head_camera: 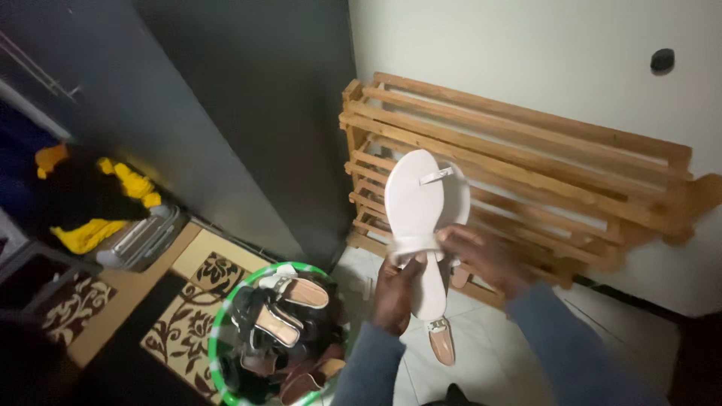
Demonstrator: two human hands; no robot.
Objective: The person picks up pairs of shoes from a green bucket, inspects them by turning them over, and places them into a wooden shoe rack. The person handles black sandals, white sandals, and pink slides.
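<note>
White sandals held sole-up before a wooden shoe rack

Left hand grips them from below, fingers curled shut; right hand pinches the strap, fingers closed. Just below lies a beige sandal on the tiled floor; a green-rimmed basket of shoes sits at left, by a patterned rug.

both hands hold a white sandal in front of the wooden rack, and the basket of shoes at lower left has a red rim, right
Not quite: the head view shows the basket rim is green and white, not red. The rest holds: the left hand and right hand hold a white sandal before the wooden rack.
</note>
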